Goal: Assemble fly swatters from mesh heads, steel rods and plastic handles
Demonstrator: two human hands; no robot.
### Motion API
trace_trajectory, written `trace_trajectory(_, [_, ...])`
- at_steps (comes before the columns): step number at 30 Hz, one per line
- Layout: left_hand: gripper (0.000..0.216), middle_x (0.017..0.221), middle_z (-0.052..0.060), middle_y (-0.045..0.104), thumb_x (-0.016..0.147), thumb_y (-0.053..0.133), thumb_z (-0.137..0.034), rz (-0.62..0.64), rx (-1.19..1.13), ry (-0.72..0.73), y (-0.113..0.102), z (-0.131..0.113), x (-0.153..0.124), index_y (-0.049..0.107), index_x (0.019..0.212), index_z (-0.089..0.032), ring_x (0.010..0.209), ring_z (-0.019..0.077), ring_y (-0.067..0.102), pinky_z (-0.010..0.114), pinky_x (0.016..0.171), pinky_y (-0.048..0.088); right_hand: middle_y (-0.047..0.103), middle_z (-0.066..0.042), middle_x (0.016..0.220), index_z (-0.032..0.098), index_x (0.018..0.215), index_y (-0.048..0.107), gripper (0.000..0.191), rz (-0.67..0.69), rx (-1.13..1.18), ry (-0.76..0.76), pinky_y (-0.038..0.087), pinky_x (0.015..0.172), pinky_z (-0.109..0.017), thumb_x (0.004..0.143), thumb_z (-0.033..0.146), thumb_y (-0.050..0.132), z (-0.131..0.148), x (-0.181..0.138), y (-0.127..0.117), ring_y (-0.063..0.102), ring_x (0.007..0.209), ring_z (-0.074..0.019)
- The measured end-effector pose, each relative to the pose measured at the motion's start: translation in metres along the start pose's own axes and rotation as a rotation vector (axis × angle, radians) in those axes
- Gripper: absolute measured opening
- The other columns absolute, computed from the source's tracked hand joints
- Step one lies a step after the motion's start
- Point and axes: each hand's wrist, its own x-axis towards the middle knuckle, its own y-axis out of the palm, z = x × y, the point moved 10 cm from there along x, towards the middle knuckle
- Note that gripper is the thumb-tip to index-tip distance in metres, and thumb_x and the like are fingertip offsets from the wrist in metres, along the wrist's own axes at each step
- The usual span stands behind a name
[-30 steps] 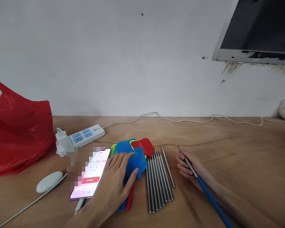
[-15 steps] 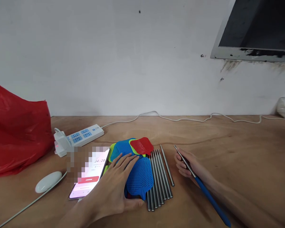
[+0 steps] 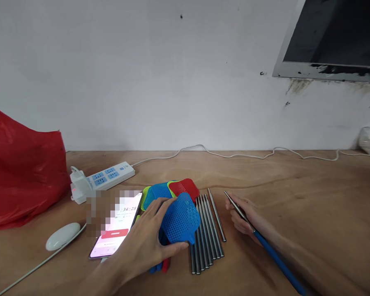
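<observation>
My left hand (image 3: pixel 149 236) grips a blue perforated fly swatter head (image 3: pixel 181 218) by its edges, fingers at the top left and thumb near its narrow neck. The head is tilted up over the other swatter heads. Behind it lie a red swatter head (image 3: pixel 185 188), a blue one (image 3: pixel 158 195) and yellow-green edges. Below my left hand, blue and red handle ends (image 3: pixel 165 265) show. My right hand (image 3: pixel 242 213) is closed around a metal rod with a blue handle (image 3: pixel 277 261), its thin tip pointing up and left. Several bare metal rods (image 3: pixel 208 234) lie side by side between my hands.
A lit phone (image 3: pixel 120 222) lies left of the swatter heads, partly pixelated. Behind it is a white power strip (image 3: pixel 111 174) with a cable along the wall. A white mouse-shaped object (image 3: pixel 63 236) and a red plastic bag (image 3: pixel 24 176) are farther left.
My left hand has closed on the top blue swatter head and lifted and tilted it, uncovering blue and red handle ends. My right hand with the rod has barely shifted.
</observation>
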Motion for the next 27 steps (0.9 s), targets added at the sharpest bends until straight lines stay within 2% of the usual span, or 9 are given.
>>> trace_trajectory(4, [0.088, 0.143, 0.012, 0.048, 0.077, 0.071, -0.064, -0.084, -0.039, -0.082, -0.006, 0.007, 0.0, 0.031, 0.148, -0.032, 0.13, 0.0391, 0.048, 0.06, 0.102, 0.045, 0.031, 0.011, 0.03, 0.016, 0.074, 0.066, 0.046, 0.043, -0.083, -0.06, 0.017, 0.03, -0.02, 0.083, 0.059, 0.056, 0.011, -0.008, 0.009, 0.019, 0.026, -0.0063])
trace_trajectory(8, [0.088, 0.139, 0.012, 0.047, 0.073, 0.073, -0.067, -0.069, -0.121, -0.171, -0.004, 0.014, -0.001, 0.033, 0.144, -0.034, 0.118, 0.0397, 0.057, 0.059, 0.091, 0.052, 0.038, 0.008, 0.037, 0.012, 0.085, 0.071, 0.04, 0.05, -0.117, -0.142, 0.025, 0.036, -0.022, 0.087, 0.048, 0.054, 0.024, -0.015, 0.016, 0.027, 0.032, -0.0073])
trace_trajectory(11, [0.093, 0.137, 0.012, 0.05, 0.068, 0.077, -0.067, -0.076, -0.187, -0.189, -0.004, 0.014, -0.002, 0.033, 0.143, -0.034, 0.117, 0.0401, 0.058, 0.059, 0.09, 0.052, 0.038, 0.01, 0.042, 0.013, 0.102, 0.071, 0.042, 0.039, -0.148, -0.158, 0.027, 0.037, -0.021, 0.088, 0.05, 0.059, 0.028, -0.019, 0.018, 0.028, 0.034, -0.0072])
trace_trajectory(14, [0.097, 0.134, 0.012, 0.055, 0.063, 0.081, -0.066, -0.075, -0.235, -0.209, -0.003, 0.018, -0.002, 0.035, 0.142, -0.033, 0.12, 0.0422, 0.057, 0.059, 0.09, 0.052, 0.033, 0.013, 0.043, 0.016, 0.121, 0.064, 0.051, 0.032, -0.226, -0.137, 0.026, 0.034, -0.019, 0.09, 0.055, 0.057, 0.028, -0.023, 0.019, 0.023, 0.033, -0.0068])
trace_trajectory(16, [0.087, 0.13, 0.012, 0.059, 0.071, 0.075, -0.064, -0.089, -0.281, -0.25, -0.002, 0.024, -0.003, 0.037, 0.143, -0.032, 0.122, 0.0416, 0.057, 0.058, 0.092, 0.052, 0.031, 0.014, 0.042, 0.017, 0.127, 0.061, 0.055, 0.076, -0.302, -0.084, 0.023, 0.031, -0.019, 0.091, 0.059, 0.054, 0.023, -0.024, 0.024, 0.02, 0.031, -0.0066])
trace_trajectory(19, [0.065, 0.134, 0.012, 0.06, 0.09, 0.057, -0.056, -0.119, -0.381, -0.277, -0.002, 0.03, -0.003, 0.036, 0.145, -0.029, 0.13, 0.0376, 0.053, 0.057, 0.1, 0.048, 0.033, 0.013, 0.041, 0.016, 0.123, 0.062, 0.056, 0.14, -0.406, -0.042, 0.022, 0.031, -0.019, 0.091, 0.061, 0.051, 0.02, -0.028, 0.032, 0.023, 0.03, -0.0064])
trace_trajectory(21, [0.062, 0.141, 0.012, 0.056, 0.093, 0.05, -0.056, -0.14, -0.445, -0.337, -0.001, 0.038, -0.005, 0.038, 0.146, -0.027, 0.134, 0.0366, 0.05, 0.055, 0.103, 0.047, 0.037, 0.012, 0.042, 0.016, 0.119, 0.063, 0.052, 0.155, -0.441, -0.041, 0.023, 0.032, -0.018, 0.092, 0.059, 0.049, 0.02, -0.029, 0.034, 0.026, 0.031, -0.0067])
trace_trajectory(24, [0.063, 0.141, 0.012, 0.057, 0.094, 0.046, -0.061, -0.15, -0.522, -0.458, 0.001, 0.05, -0.01, 0.042, 0.146, -0.026, 0.127, 0.0352, 0.056, 0.048, 0.095, 0.054, 0.041, 0.011, 0.045, 0.017, 0.114, 0.061, 0.046, 0.193, -0.451, -0.024, 0.023, 0.033, -0.019, 0.093, 0.055, 0.046, 0.018, -0.03, 0.037, 0.029, 0.033, -0.0075])
trace_trajectory(27, [0.062, 0.129, 0.01, 0.065, 0.097, 0.041, -0.06, -0.148, -0.566, -0.445, -0.001, 0.048, -0.009, 0.039, 0.15, -0.028, 0.112, 0.0303, 0.066, 0.039, 0.078, 0.06, 0.045, 0.01, 0.046, 0.018, 0.111, 0.059, 0.043, 0.246, -0.497, -0.013, 0.021, 0.035, -0.019, 0.094, 0.055, 0.046, 0.015, -0.031, 0.041, 0.029, 0.035, -0.0071])
